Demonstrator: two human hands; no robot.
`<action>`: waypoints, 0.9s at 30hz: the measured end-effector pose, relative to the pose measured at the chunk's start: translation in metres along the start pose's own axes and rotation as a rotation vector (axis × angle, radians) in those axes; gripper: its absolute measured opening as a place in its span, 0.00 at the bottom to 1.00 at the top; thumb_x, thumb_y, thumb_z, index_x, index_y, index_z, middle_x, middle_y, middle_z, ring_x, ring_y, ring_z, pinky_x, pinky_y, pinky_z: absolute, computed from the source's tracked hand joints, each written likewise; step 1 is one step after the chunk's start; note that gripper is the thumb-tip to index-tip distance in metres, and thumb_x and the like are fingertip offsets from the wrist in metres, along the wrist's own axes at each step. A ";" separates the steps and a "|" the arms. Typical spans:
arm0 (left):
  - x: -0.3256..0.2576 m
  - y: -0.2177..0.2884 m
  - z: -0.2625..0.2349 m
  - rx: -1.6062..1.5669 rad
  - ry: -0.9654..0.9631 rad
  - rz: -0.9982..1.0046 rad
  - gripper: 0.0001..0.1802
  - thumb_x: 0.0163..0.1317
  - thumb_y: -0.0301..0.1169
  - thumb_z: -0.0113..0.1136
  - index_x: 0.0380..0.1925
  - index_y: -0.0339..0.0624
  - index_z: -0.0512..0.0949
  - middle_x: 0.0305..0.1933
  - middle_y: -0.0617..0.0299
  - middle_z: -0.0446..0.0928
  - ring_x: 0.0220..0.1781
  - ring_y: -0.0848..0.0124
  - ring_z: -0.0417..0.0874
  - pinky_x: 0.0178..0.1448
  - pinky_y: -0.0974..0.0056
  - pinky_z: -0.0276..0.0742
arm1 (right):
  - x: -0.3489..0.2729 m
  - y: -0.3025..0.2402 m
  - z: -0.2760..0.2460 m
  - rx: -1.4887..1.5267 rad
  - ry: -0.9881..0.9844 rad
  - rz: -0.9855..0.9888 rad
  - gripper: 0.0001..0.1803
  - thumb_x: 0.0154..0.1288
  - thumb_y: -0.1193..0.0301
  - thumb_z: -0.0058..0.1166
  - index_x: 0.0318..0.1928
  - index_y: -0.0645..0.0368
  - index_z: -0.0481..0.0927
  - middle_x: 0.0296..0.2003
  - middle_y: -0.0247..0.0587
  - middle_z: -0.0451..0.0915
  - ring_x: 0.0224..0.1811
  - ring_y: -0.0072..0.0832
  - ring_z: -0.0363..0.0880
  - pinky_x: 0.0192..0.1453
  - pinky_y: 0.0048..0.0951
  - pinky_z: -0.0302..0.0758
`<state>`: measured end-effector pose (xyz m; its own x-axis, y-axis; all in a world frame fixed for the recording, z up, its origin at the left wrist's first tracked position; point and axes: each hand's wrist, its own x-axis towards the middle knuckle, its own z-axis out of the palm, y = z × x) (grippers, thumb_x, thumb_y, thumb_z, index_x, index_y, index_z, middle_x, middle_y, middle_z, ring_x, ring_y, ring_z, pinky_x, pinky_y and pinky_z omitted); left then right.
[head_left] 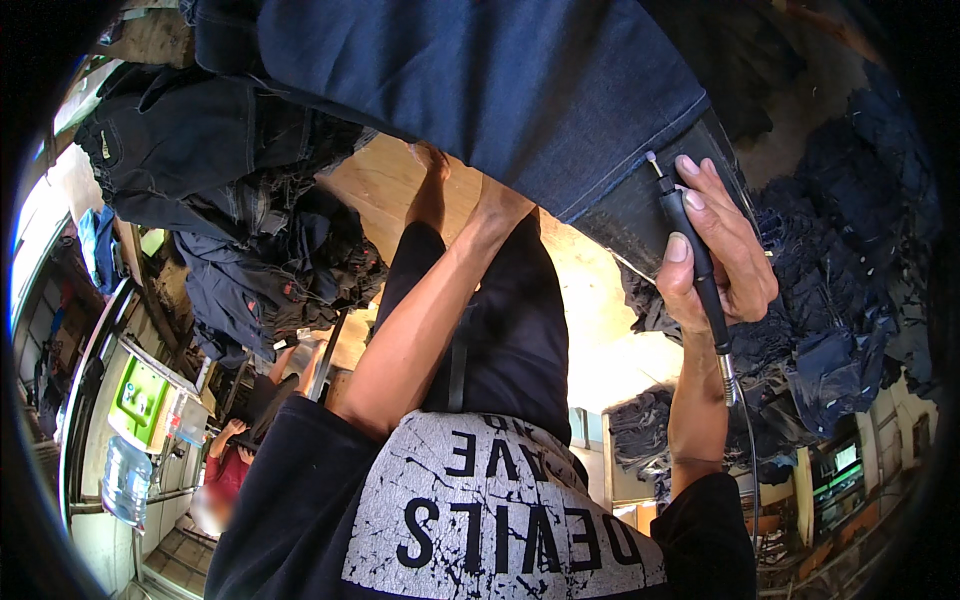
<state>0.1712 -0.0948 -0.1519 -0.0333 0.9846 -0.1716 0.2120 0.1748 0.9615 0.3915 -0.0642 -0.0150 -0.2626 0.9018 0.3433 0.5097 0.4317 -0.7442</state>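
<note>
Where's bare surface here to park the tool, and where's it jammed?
Bare wood shows only in the strip between the stacked dark jeans and the left forearm. The jeans leg covers the top. Beside the right hand gripping the rotary handpiece, denim scraps crowd everything.

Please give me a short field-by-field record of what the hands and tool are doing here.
Right hand: right hand gripped around a black pen-shaped rotary tool, its tip at the hem of the dark blue jeans leg
Left hand: hidden under the jeans leg; only the forearm shows
Tool lead: flexible shaft runs from the tool's rear end
Surroundings: heaps of dark jeans to the left, denim scraps to the right
Other people: a person in red, lower left
</note>
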 end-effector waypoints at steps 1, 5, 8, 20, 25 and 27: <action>0.001 0.000 0.001 -0.001 0.000 0.002 0.34 0.68 0.26 0.74 0.72 0.38 0.71 0.70 0.50 0.78 0.67 0.61 0.83 0.71 0.58 0.80 | 0.001 0.000 0.000 -0.002 -0.001 0.000 0.20 0.63 0.73 0.62 0.54 0.67 0.89 0.48 0.60 0.91 0.56 0.56 0.92 0.66 0.61 0.86; 0.004 0.003 0.002 -0.004 0.001 0.006 0.34 0.68 0.26 0.73 0.72 0.38 0.71 0.70 0.49 0.78 0.67 0.61 0.83 0.70 0.58 0.80 | 0.001 0.000 0.002 -0.002 0.021 0.000 0.20 0.63 0.74 0.62 0.54 0.68 0.88 0.48 0.61 0.91 0.56 0.57 0.92 0.66 0.61 0.86; 0.006 0.005 0.000 -0.010 -0.004 0.004 0.33 0.69 0.26 0.73 0.72 0.38 0.72 0.69 0.49 0.79 0.66 0.61 0.84 0.70 0.58 0.81 | -0.004 0.004 0.002 -0.003 0.041 0.015 0.19 0.63 0.75 0.62 0.54 0.69 0.88 0.47 0.62 0.91 0.56 0.57 0.92 0.66 0.61 0.86; -0.001 0.053 -0.090 -0.007 -0.167 -0.176 0.30 0.70 0.27 0.71 0.70 0.38 0.74 0.68 0.49 0.80 0.65 0.61 0.85 0.69 0.57 0.82 | 0.025 -0.015 0.002 0.301 0.665 0.400 0.19 0.90 0.65 0.44 0.58 0.71 0.80 0.56 0.58 0.87 0.62 0.48 0.88 0.70 0.44 0.84; 0.013 0.140 -0.238 0.031 0.291 -0.143 0.32 0.69 0.28 0.74 0.71 0.39 0.73 0.67 0.48 0.81 0.65 0.59 0.85 0.68 0.54 0.84 | 0.060 -0.061 0.016 0.322 0.449 0.362 0.10 0.84 0.70 0.57 0.55 0.63 0.82 0.55 0.53 0.88 0.63 0.41 0.87 0.71 0.40 0.80; 0.055 0.150 -0.265 0.194 0.315 0.094 0.41 0.72 0.34 0.73 0.78 0.38 0.64 0.75 0.43 0.73 0.74 0.56 0.79 0.75 0.52 0.77 | 0.084 -0.081 0.033 0.142 0.339 0.361 0.13 0.75 0.73 0.68 0.55 0.59 0.82 0.55 0.52 0.88 0.63 0.42 0.86 0.71 0.41 0.78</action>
<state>-0.0572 -0.0137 0.0397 -0.2968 0.9547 0.0191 0.4088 0.1090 0.9061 0.3006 -0.0244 0.0552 0.2017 0.9591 0.1989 0.3967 0.1056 -0.9118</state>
